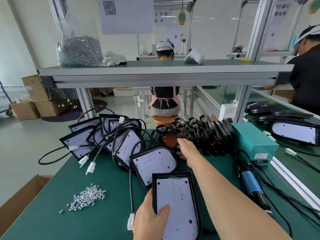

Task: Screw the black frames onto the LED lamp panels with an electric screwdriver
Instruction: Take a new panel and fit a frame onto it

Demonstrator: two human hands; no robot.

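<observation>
At left hand (pixel 152 220), panel (pixel 180 201) runs near-far

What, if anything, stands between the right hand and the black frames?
Nothing visible does. The right hand grips the nearest black frame of the row; the left hand holds the LED panel nearer the person.

Blind spots on my feed

I can't see the fingertips of the right hand (pixel 186 148), they're buried among the black frames (pixel 204 130). The left hand (pixel 152 220) has its fingers hidden under the LED panel (pixel 176 205), whose near end runs off the bottom edge. The print on the paper signs (pixel 161 17) is too blurred to read.
</observation>
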